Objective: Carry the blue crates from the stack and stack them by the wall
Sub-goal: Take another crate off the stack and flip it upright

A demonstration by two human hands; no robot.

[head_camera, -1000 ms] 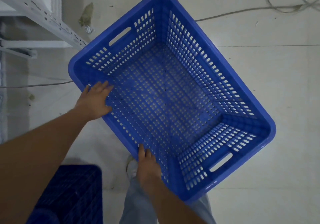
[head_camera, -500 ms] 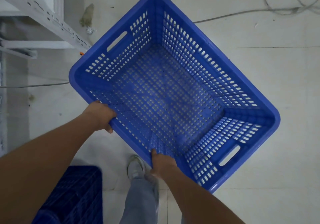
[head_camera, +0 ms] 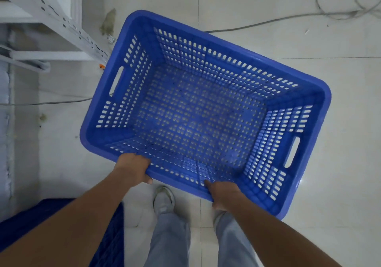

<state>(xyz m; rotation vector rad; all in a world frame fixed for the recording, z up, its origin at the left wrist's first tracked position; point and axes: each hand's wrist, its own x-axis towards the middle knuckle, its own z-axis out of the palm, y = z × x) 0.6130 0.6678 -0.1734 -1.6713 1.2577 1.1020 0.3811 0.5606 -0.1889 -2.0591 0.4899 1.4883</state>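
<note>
- The blue crate (head_camera: pixel 202 112) is held in the air over the tiled floor (head_camera: pixel 340 173), open side up and empty, turned askew to the tile joints.
- The left hand (head_camera: pixel 132 169) has its grip curled round the crate's near long rim towards the left corner, thumb beneath.
- The right hand (head_camera: pixel 222 192) grips the same rim further right, thumb lying inside the wall.
- The crate's far left corner sits close to a white perforated shelf post (head_camera: pixel 61 21); a cable (head_camera: pixel 288 19) trails over the floor beyond the far rim, with bare tiles to the right.
- Another blue crate (head_camera: pixel 111 235) lies at lower left, just beside the person's shoe (head_camera: pixel 164 200).
- No readable label shows anywhere.
</note>
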